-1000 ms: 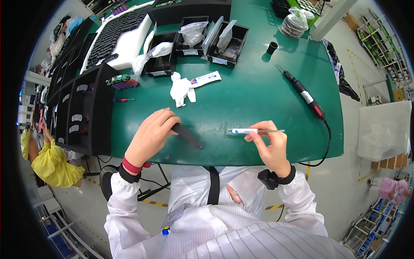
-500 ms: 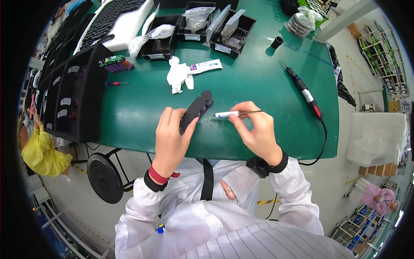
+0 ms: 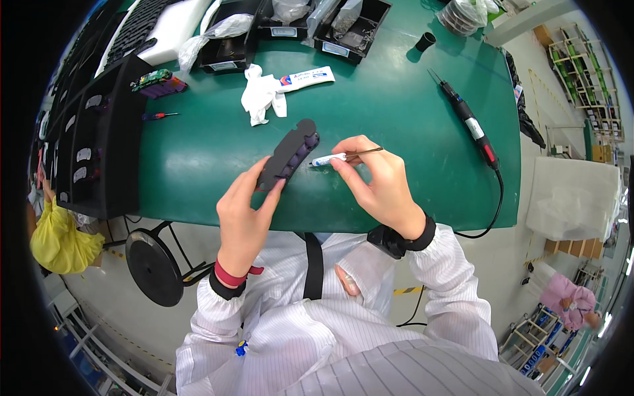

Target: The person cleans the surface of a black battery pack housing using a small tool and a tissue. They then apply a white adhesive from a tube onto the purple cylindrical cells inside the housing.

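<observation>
My left hand (image 3: 246, 201) grips the lower end of a battery pack (image 3: 289, 153), a long dark grey piece with purple cells along its right side. It is tilted, its far end pointing up and to the right above the table. Right of it, my right hand (image 3: 376, 178) pinches a slim tool between thumb and fingers. The tool has a white, blue-marked front part (image 3: 327, 160) and a thin brownish metal end (image 3: 366, 152); its exact kind is unclear. Its dark tip points at the pack, a small gap away.
Beyond my hands lie a crumpled white wipe (image 3: 259, 96) and a white tube (image 3: 309, 78). An electric screwdriver (image 3: 470, 122) with a cord rests at right, near a black cup (image 3: 425, 41). Parts bins (image 3: 350, 33) stand at the back. A black rack (image 3: 119, 132), green-and-purple pack (image 3: 158, 84) and small screwdriver (image 3: 160, 115) are at left.
The battery pack has turned slightly, showing more of its purple cells. Both hands remain closed on their things. The whole view has shifted, with table items now higher and mostly farther left.
</observation>
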`<state>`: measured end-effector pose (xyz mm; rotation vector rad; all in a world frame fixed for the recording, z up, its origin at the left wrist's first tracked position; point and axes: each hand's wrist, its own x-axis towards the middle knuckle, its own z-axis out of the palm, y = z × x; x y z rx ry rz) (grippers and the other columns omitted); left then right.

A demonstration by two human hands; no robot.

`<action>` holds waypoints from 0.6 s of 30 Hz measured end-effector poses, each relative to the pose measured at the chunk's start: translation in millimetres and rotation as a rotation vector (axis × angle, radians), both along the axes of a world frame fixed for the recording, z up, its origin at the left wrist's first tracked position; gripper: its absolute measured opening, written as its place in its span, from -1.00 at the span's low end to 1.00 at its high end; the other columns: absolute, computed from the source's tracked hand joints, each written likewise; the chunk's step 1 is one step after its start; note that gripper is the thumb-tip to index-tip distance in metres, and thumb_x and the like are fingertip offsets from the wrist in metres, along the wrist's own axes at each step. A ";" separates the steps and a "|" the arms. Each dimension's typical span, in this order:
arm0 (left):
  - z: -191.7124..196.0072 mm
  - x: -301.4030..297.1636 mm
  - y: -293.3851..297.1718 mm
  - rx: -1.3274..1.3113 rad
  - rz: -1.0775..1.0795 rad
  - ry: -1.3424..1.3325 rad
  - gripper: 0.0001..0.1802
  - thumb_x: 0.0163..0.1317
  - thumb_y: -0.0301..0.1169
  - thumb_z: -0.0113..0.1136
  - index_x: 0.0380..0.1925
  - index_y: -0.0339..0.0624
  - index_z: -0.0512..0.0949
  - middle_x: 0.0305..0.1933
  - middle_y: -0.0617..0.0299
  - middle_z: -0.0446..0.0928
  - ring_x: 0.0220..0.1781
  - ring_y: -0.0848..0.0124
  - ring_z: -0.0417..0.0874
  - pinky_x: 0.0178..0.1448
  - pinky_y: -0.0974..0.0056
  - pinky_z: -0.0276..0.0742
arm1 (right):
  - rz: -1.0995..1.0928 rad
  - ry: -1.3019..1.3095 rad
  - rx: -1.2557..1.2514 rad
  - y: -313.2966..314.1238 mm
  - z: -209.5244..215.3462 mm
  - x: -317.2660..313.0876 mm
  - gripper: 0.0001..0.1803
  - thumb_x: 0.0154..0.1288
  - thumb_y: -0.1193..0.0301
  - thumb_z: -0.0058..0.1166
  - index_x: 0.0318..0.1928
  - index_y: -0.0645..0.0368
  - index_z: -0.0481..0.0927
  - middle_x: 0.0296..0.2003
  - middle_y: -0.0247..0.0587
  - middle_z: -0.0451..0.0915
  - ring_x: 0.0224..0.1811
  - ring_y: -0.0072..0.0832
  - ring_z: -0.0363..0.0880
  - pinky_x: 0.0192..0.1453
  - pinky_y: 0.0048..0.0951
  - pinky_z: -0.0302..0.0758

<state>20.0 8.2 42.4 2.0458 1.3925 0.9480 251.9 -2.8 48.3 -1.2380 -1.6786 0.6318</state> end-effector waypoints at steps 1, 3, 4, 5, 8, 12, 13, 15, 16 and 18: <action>-2.2 -0.3 0.1 0.011 0.005 -0.017 -0.51 0.17 -0.58 0.46 0.14 -0.28 0.62 -0.13 0.05 0.71 -0.27 0.27 0.72 -0.15 0.22 0.63 | -0.004 0.008 0.003 -0.7 -1.6 0.4 -0.89 0.34 0.63 0.25 -0.18 0.41 0.60 -0.22 -0.12 0.67 -0.30 -0.32 0.76 -0.21 -0.39 0.66; -0.2 0.7 1.2 0.014 0.020 -0.009 -0.55 0.18 -0.59 0.47 0.10 -0.31 0.64 -0.13 0.03 0.74 -0.25 0.27 0.78 -0.15 0.26 0.67 | -0.011 0.032 0.004 -1.7 -3.8 0.2 -0.89 0.34 0.62 0.26 -0.19 0.41 0.60 -0.22 -0.12 0.67 -0.30 -0.31 0.75 -0.22 -0.39 0.66; 0.4 1.1 1.4 0.010 0.029 -0.013 -0.56 0.17 -0.59 0.47 0.09 -0.32 0.64 -0.13 0.02 0.74 -0.24 0.27 0.79 -0.15 0.26 0.68 | -0.014 0.048 0.003 -1.7 -3.8 -0.6 -0.89 0.34 0.62 0.26 -0.19 0.41 0.60 -0.23 -0.11 0.67 -0.30 -0.30 0.75 -0.22 -0.38 0.65; 1.1 1.6 1.6 0.007 0.037 -0.018 -0.56 0.17 -0.59 0.47 0.08 -0.32 0.64 -0.12 0.01 0.75 -0.23 0.27 0.80 -0.14 0.27 0.68 | -0.018 0.064 0.001 -1.5 -4.2 -1.5 -0.89 0.34 0.61 0.26 -0.19 0.40 0.60 -0.23 -0.11 0.67 -0.31 -0.29 0.75 -0.22 -0.38 0.65; 3.1 5.2 2.1 -0.010 0.044 -0.028 -0.58 0.17 -0.60 0.48 0.07 -0.36 0.65 -0.15 -0.01 0.76 -0.24 0.31 0.81 -0.19 0.30 0.70 | 0.006 0.096 0.023 3.0 -7.3 -4.8 -0.88 0.33 0.60 0.27 -0.19 0.36 0.59 -0.24 -0.08 0.66 -0.35 -0.22 0.72 -0.26 -0.34 0.62; 10.4 11.6 -1.8 -0.071 0.078 -0.040 -0.57 0.18 -0.59 0.48 0.07 -0.38 0.65 -0.18 -0.01 0.76 -0.26 0.34 0.81 -0.21 0.31 0.70 | 0.006 0.054 0.031 7.6 -10.1 -6.2 -0.86 0.30 0.61 0.29 -0.18 0.34 0.59 -0.25 -0.09 0.66 -0.36 -0.20 0.69 -0.27 -0.33 0.60; 11.0 12.4 -2.0 -0.080 0.087 -0.049 -0.57 0.18 -0.59 0.48 0.07 -0.38 0.65 -0.19 0.00 0.76 -0.26 0.34 0.81 -0.21 0.31 0.70 | 0.007 0.037 0.014 8.1 -7.9 -5.6 -0.86 0.29 0.62 0.30 -0.17 0.35 0.62 -0.23 -0.11 0.68 -0.32 -0.26 0.72 -0.23 -0.36 0.63; 11.3 13.2 -1.4 -0.099 0.107 -0.070 -0.57 0.17 -0.58 0.49 0.06 -0.39 0.65 -0.19 0.01 0.76 -0.27 0.34 0.81 -0.20 0.31 0.70 | 0.023 0.009 0.007 8.2 -7.2 -5.5 -0.86 0.27 0.63 0.31 -0.17 0.35 0.64 -0.21 -0.13 0.70 -0.30 -0.29 0.75 -0.20 -0.39 0.65; 11.3 13.0 -1.8 -0.094 0.100 -0.060 -0.57 0.17 -0.58 0.49 0.06 -0.39 0.65 -0.19 0.02 0.76 -0.27 0.34 0.81 -0.19 0.31 0.70 | 0.039 -0.002 0.018 8.4 -7.6 -6.1 -0.85 0.27 0.63 0.32 -0.17 0.35 0.64 -0.22 -0.12 0.69 -0.30 -0.27 0.74 -0.21 -0.38 0.65; 10.7 12.5 -3.6 -0.083 0.086 -0.042 -0.57 0.17 -0.57 0.50 0.06 -0.38 0.65 -0.19 0.02 0.76 -0.26 0.35 0.80 -0.18 0.31 0.70 | 0.063 -0.010 0.044 8.6 -9.0 -7.5 -0.84 0.26 0.63 0.32 -0.18 0.33 0.62 -0.23 -0.11 0.68 -0.32 -0.21 0.72 -0.24 -0.35 0.63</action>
